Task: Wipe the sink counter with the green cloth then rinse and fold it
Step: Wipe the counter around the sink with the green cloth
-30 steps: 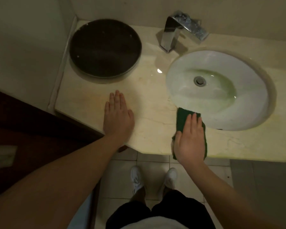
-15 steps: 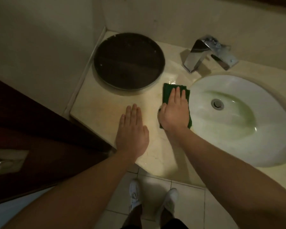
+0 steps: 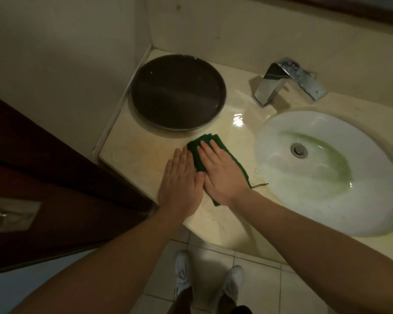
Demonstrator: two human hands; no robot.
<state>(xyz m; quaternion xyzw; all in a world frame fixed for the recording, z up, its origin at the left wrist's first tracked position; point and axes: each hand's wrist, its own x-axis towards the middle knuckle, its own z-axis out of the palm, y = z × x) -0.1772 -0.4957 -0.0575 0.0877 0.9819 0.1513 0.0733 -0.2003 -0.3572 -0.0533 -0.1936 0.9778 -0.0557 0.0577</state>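
The green cloth (image 3: 201, 147) lies folded on the beige marble counter (image 3: 134, 155), left of the white oval sink (image 3: 327, 173). My right hand (image 3: 222, 175) presses flat on the cloth, fingers together and pointing toward the back left. My left hand (image 3: 179, 184) rests flat on the counter right beside it, touching the right hand and the cloth's left edge. A loose green thread trails from the cloth toward the sink rim. Most of the cloth is hidden under my right hand.
A round dark tray (image 3: 178, 94) sits at the counter's back left corner, close behind the cloth. A chrome faucet (image 3: 281, 80) stands behind the sink. A wall bounds the left side; a dark wooden door (image 3: 55, 177) is below left. My white shoes (image 3: 184, 275) stand on tiled floor.
My right hand has slid the cloth from the sink's front rim to the back, then left and forward across the counter until it meets the left hand. The left hand stayed flat on the counter.
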